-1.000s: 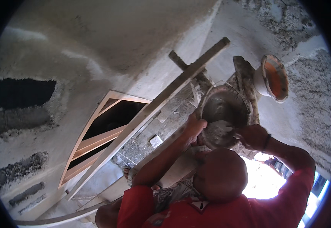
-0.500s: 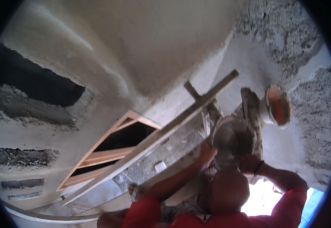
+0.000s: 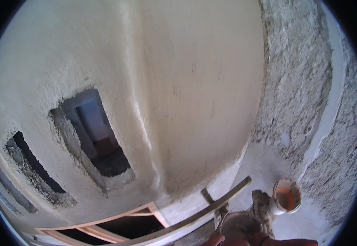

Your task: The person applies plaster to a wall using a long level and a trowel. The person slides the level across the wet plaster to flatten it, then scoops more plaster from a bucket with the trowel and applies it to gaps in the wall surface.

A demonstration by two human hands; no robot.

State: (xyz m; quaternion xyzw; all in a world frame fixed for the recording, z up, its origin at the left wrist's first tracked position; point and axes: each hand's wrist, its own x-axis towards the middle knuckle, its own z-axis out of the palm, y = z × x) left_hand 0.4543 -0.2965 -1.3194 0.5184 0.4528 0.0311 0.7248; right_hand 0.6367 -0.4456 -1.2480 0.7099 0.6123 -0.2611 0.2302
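Neither of my hands is in view. At the bottom edge, another person's hand [image 3: 214, 240] is beside a round, grey-smeared basin [image 3: 227, 216]. That person's other arm [image 3: 287, 242], with a dark band at the wrist, reaches to the basin's right side; its fingers are hard to make out. To the right of the basin stands a pale bucket [image 3: 274, 206] with an orange inside and a crusted rim. A rough, mortar-coated board [image 3: 262, 207] lies between the two.
A smooth plastered wall [image 3: 203, 90] fills the middle, with a rectangular opening [image 3: 69, 137] and narrower slots on the left. Rough plaster [image 3: 295, 82] covers the right. Low down are a wooden frame [image 3: 94, 221] and a long timber [image 3: 227, 196] with a crosspiece.
The view has swung upward, so the wall takes up more of it. Basin, bucket and timber now sit lower, and the other person's head and red sleeves have left the picture.
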